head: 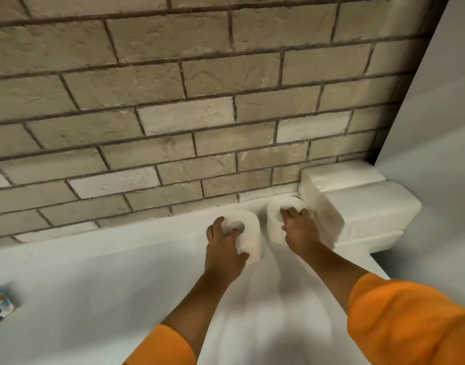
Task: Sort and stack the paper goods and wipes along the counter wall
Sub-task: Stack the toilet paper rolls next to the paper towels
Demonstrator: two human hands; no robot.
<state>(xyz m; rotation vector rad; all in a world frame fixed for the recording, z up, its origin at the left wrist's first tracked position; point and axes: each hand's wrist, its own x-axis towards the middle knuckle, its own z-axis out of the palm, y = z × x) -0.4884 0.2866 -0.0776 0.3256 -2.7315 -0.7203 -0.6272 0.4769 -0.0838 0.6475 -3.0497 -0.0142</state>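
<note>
We are gripping two white toilet paper rolls, one in each of our hands, over the white bench [94,285] near the foot of the grey-beige brick wall [173,101]. Our left hand [226,246] is curling round the left white toilet paper roll [252,225], with the thumb lying on its far-left edge and one finger hooking into the core hole. Our right hand [301,230] is clutching the right white toilet paper roll [274,222] from above, its fingertips dipping into the core. This roll is standing upright just in front of the wall. The two rolls are sitting side by side with a narrow gap between them.

Just to the right, a stack of white wrapped paper packs [357,206] is filling the corner where the brick meets the plain white side wall [436,127]. The right roll is sitting right against this stack, so the stack is blocking any space further right. Well apart, at the far left edge of the bench, a blue, white and red wipes packet [1,304] is lying flat, partly cut off. Our orange sleeves [410,325] are covering both forearms.
</note>
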